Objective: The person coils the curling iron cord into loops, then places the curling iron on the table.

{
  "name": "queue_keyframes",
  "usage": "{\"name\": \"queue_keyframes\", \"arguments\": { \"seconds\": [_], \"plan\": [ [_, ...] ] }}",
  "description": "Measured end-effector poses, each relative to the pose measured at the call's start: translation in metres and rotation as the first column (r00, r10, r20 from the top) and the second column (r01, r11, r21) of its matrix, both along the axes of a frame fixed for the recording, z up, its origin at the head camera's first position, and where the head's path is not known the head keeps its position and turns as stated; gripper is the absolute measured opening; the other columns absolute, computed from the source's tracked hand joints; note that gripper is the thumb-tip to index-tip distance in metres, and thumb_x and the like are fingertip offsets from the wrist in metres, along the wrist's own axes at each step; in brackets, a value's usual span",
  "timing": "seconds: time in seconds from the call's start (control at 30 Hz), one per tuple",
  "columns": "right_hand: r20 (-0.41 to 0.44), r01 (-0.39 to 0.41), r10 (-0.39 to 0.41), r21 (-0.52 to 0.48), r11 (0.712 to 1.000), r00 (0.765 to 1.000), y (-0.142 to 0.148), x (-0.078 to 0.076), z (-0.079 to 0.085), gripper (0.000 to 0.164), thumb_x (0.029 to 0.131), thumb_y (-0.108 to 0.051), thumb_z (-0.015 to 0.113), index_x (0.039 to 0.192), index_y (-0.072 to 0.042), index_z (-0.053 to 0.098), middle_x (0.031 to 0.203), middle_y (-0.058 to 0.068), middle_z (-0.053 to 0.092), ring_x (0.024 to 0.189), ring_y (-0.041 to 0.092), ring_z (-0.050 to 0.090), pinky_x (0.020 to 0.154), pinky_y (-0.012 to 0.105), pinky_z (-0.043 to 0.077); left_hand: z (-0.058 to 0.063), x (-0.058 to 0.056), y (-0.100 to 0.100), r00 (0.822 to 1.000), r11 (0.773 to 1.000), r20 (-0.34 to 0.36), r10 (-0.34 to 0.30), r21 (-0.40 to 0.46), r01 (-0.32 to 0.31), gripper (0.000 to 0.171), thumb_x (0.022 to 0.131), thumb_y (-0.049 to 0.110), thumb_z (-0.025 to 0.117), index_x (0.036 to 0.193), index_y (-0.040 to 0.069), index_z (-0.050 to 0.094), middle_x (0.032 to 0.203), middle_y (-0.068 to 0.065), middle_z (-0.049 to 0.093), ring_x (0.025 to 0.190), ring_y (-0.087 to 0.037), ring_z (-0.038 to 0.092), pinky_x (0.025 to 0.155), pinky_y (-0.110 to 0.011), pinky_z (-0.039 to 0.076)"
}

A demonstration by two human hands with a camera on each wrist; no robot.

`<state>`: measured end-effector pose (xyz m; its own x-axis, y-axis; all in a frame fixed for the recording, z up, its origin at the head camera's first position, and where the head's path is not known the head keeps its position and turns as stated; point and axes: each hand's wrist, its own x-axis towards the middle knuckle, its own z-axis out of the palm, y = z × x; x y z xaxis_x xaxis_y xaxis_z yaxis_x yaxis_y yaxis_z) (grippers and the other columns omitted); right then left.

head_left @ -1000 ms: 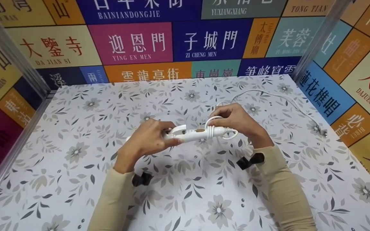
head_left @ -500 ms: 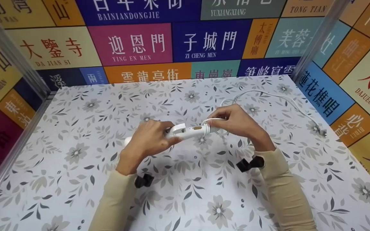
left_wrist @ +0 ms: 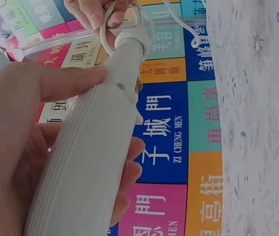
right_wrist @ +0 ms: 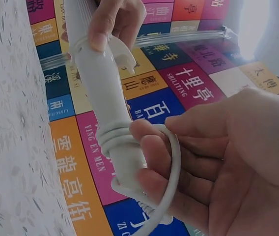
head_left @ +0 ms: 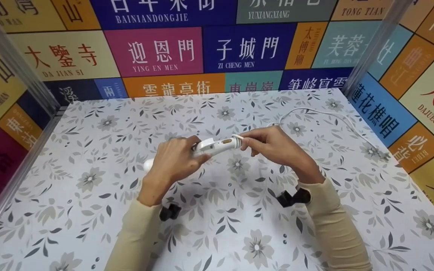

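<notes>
My left hand (head_left: 173, 158) grips a white curling iron (head_left: 219, 146) around its wide ridged body, holding it above the table and tilted up to the right. In the left wrist view the thumb lies along the ridged curling iron (left_wrist: 90, 142), with the fingers wrapped behind. A curved lever (right_wrist: 125, 58) stands out from its side in the right wrist view. Several turns of white cord (right_wrist: 120, 138) circle the narrow handle. My right hand (head_left: 277, 146) pinches a loop of this cord between thumb and fingers beside the handle. The palm hides the handle's end in the head view.
A flower-patterned cloth covers the table (head_left: 217, 233). The free cord (head_left: 315, 110) runs across it to the right rear. Printed panels (head_left: 153, 51) stand behind and at both sides. Black blocks (head_left: 170, 212) are fixed at both wrists.
The curling iron's right end has tilted upward. My right hand has shifted slightly left along the cord turns and now covers the handle's end.
</notes>
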<state>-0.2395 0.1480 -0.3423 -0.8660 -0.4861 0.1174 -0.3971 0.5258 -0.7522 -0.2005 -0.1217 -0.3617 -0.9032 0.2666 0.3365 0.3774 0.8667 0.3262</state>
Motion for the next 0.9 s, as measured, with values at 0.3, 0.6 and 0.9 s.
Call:
{"name": "queue_keyframes", "arguments": {
  "seconds": [0.3,0.6,0.9],
  "plan": [
    [0.059,0.004,0.002,-0.100,0.995,0.998,0.000,0.000,-0.001,0.026,0.102,-0.013,0.056,0.122,-0.002,0.070,0.101,0.015,0.075,0.081,0.011,0.070,0.074,0.021,0.055,-0.002,-0.001,0.001,0.998,0.999,-0.047,0.045,0.031,-0.044,0.036,0.089,0.045,0.070,0.095,0.009,0.066,0.069,-0.006,0.061,0.058,-0.024,0.054,0.055,-0.042,0.047],
    [0.050,-0.078,0.091,-0.218,0.973,0.995,0.000,-0.005,-0.004,0.025,0.101,-0.009,0.057,0.119,0.003,0.069,0.100,0.022,0.073,0.090,0.008,0.070,0.089,0.026,0.055,0.003,0.001,0.002,0.998,0.987,-0.029,0.060,0.151,-0.055,0.041,0.090,0.045,0.070,0.111,0.009,0.069,0.083,-0.009,0.069,0.065,-0.024,0.059,0.060,-0.041,0.050],
    [0.095,-0.107,0.128,-0.201,0.974,0.987,0.003,-0.022,-0.024,0.028,0.103,-0.019,0.056,0.118,-0.002,0.072,0.110,0.018,0.075,0.109,0.020,0.069,0.105,0.043,0.049,0.003,-0.001,0.002,0.998,0.978,0.019,0.060,0.201,-0.063,0.040,0.090,0.044,0.070,0.111,0.010,0.068,0.084,-0.007,0.069,0.066,-0.023,0.058,0.060,-0.041,0.049]
  ]
}}
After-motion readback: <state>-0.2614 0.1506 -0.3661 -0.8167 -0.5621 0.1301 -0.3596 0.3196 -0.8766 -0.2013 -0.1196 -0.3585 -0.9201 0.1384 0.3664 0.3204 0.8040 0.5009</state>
